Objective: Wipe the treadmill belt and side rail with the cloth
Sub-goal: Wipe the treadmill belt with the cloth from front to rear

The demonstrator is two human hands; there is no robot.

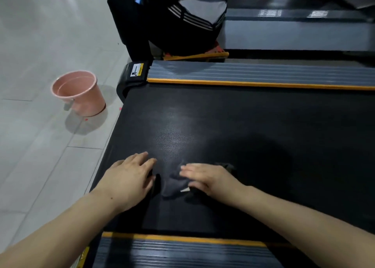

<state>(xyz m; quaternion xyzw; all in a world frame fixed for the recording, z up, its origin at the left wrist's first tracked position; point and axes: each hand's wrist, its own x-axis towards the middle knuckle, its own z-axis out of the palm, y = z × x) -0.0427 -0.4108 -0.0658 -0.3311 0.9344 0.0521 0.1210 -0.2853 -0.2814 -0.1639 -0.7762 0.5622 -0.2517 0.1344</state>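
Both hands flat: left hand (129, 176) on belt (243, 125), right hand (205, 177) pressing dark cloth (174, 183); soft, light, prob bunches — palm its middle.

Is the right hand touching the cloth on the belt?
Touching. The head view shows the right hand lying flat on the dark cloth, fingers straight, pressing it to the belt.

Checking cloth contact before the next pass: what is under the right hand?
The right hand lies flat on the dark cloth, which rests on the treadmill belt. The cloth part beneath the palm is hidden.
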